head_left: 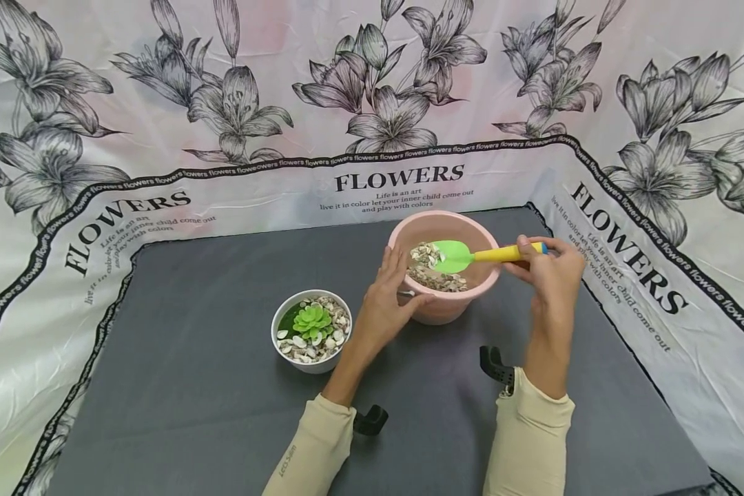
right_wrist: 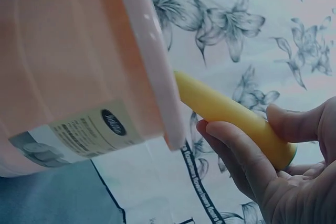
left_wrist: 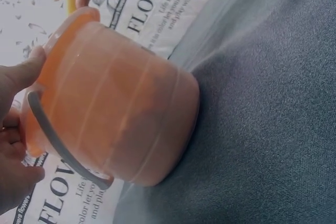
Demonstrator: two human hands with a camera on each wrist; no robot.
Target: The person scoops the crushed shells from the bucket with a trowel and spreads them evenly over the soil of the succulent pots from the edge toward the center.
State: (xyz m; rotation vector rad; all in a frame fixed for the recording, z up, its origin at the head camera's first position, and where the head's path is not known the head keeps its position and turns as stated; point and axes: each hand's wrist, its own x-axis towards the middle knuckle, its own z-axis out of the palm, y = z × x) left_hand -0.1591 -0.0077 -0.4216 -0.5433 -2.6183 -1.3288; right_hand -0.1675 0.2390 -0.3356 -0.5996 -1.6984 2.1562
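A pink bucket (head_left: 440, 313) with pebbles (head_left: 437, 279) at its bottom stands upright on the grey cloth. My left hand (head_left: 387, 296) holds its rim at the left side, thumb toward the front; in the left wrist view the grey bucket handle (left_wrist: 63, 148) hangs beside that hand. With fingers and thumb, my right hand (head_left: 548, 269) grips the yellow handle (right_wrist: 231, 114) of a toy shovel. Its green blade (head_left: 454, 256) is inside the bucket mouth, with a small heap of pebbles (head_left: 426, 255) on the tip.
Left of my left forearm stands a white pot (head_left: 313, 367) with a green succulent (head_left: 313, 322) among pale pebbles. Grey cloth (head_left: 198, 358) covers the surface. A flower-printed white sheet (head_left: 254, 193) rises along the back and both sides. The bucket bears a label (right_wrist: 89, 135).
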